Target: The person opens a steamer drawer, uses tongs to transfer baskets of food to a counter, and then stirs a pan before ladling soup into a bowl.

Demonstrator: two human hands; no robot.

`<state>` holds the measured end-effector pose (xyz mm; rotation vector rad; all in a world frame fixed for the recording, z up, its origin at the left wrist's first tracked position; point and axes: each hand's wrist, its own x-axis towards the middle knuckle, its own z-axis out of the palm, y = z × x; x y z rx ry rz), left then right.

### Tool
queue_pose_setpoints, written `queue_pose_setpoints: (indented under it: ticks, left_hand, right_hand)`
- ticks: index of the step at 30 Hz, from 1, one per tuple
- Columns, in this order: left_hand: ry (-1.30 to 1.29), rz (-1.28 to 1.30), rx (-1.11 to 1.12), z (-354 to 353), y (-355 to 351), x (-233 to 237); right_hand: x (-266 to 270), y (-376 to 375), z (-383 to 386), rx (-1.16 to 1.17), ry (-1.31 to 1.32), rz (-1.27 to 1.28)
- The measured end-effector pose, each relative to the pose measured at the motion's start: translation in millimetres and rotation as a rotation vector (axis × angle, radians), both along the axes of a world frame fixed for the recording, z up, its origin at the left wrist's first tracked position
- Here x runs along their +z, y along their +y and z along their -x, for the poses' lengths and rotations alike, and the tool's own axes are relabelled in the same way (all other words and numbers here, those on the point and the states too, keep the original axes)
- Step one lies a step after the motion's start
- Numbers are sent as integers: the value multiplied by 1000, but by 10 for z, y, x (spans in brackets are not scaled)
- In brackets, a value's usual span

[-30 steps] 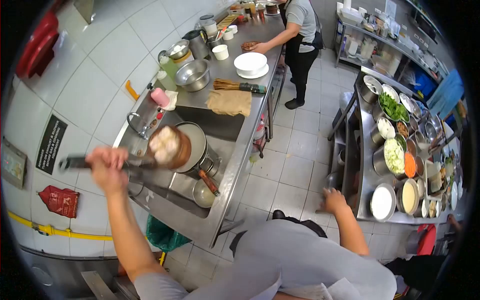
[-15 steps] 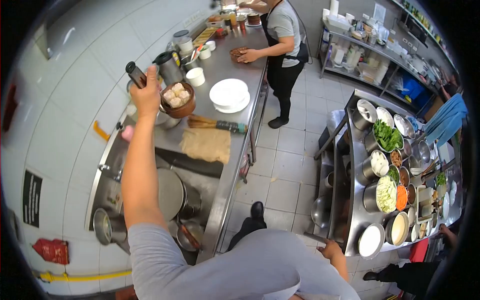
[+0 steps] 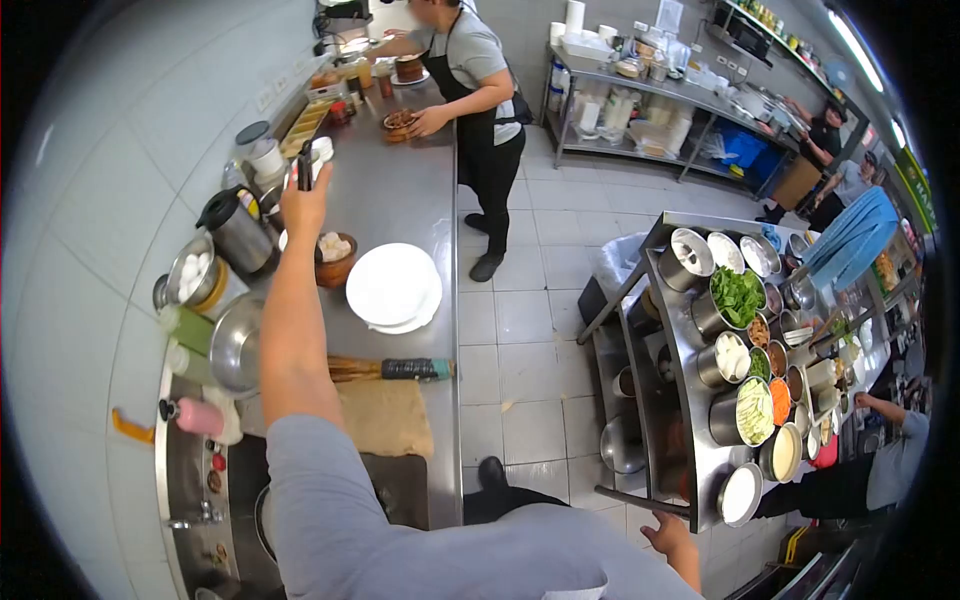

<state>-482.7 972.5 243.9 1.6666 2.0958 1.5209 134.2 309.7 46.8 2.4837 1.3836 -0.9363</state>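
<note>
My left hand (image 3: 305, 205) reaches out over the steel counter (image 3: 385, 190), closed on a dark-handled utensil (image 3: 305, 165) whose working end I cannot make out. A small brown steamer basket (image 3: 335, 268) of pale dumplings (image 3: 333, 246) stands on the counter beside my forearm, which hides part of it. To its right is a stack of white plates (image 3: 394, 285). My right hand (image 3: 672, 540) hangs low by the corner of the prep table (image 3: 705, 512), fingers apart and holding nothing.
A co-worker (image 3: 480, 110) stands at the counter's far side, one hand at another brown basket (image 3: 400, 125). A steel jug (image 3: 240, 230), a metal bowl (image 3: 236, 345) and a tan cloth (image 3: 385, 418) lie along the counter. Several food containers (image 3: 738, 412) fill the prep table.
My left hand has gone farther along the counter with the utensil, away from the dumpling basket, which now stands on the counter. The view has shifted forward; my right hand stays low.
</note>
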Motion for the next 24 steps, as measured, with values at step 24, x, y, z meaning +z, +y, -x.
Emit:
queue_pose_setpoints:
  ticks: [24]
  left_hand:
    - [52,-398,944,-330,-9293,-28]
  right_hand:
    - [-685,1195,1241,1109,496,-684]
